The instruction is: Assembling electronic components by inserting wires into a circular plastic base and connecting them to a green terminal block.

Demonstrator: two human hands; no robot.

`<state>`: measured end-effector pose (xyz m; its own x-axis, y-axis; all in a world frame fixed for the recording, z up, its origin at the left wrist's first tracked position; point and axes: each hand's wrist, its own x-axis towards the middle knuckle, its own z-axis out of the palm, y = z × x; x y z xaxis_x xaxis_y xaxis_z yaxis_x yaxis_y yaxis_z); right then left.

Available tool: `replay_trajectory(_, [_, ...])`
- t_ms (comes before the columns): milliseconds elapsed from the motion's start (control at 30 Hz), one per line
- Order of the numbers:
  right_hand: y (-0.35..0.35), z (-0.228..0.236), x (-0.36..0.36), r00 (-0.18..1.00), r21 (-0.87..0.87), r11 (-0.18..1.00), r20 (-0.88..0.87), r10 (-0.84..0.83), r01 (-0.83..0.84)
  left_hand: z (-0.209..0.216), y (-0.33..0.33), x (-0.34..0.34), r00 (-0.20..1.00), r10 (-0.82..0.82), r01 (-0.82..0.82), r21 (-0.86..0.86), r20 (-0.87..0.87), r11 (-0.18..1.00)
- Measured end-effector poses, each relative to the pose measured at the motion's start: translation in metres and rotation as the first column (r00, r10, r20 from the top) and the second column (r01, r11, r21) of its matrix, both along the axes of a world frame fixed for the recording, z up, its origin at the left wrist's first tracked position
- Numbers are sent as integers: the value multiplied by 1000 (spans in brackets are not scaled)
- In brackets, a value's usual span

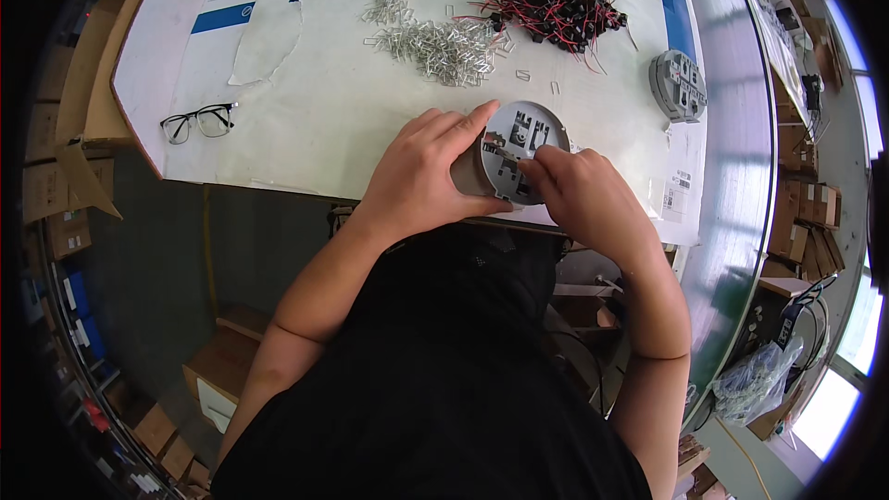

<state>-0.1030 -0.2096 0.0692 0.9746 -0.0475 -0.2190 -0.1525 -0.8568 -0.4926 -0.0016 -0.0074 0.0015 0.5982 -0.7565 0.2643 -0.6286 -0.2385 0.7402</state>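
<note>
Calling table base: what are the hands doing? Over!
Left hand gripping round grey part. Right hand at its face, fingers bent. Metal clips beyond, clear of both hands.

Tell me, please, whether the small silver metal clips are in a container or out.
Out: the silver clips lie loosely heaped on the pale work surface, with no container around them.

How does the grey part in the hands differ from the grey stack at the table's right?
The grey part is held in the left hand, with the right hand at it; the grey stack stands untouched. The grey part is by the front edge of the table; the grey stack, by the right. Both are grey with dark patches.
</note>
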Motion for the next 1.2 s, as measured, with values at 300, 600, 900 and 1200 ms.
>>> replay_trajectory(300, [3,0,-2,1000,-61,998,22,-4,5,-4,-1,-3,998,16,-16,6,54,1000])
replay_trajectory(600, [-18,-10,7,979,31,983,100,178,-182,-3,-1,-1,997,15,-16,22,75,1000])
replay_trajectory(900, [-17,-10,13,977,52,979,94,190,-196,-2,0,-2,997,11,-16,59,78,998])
replay_trajectory(1200, [-4,10,24,976,-126,968,-22,215,-216,-4,-1,-3,995,16,-19,25,101,1000])
